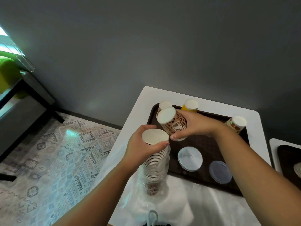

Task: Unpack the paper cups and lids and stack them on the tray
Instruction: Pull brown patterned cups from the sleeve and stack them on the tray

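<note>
My left hand (143, 144) grips the top of a tall stack of upside-down paper cups (155, 162), still partly inside a clear plastic sleeve (161, 181). My right hand (193, 126) holds a leopard-print cup (172, 123), tilted, above the dark brown tray's (195, 145) near-left part. On the tray stand another leopard cup (164, 105), a yellow cup (190, 105) and a flower-print cup (237, 124), all upside down. Two stacks of clear lids (189, 158) (220, 172) lie at the tray's front.
The tray sits on a white table (146, 98) against a grey wall. Crumpled clear plastic (117, 173) hangs over the table's left front. A second table with another dark tray (288, 157) is at the right. A patterned rug (57, 152) covers the floor to the left.
</note>
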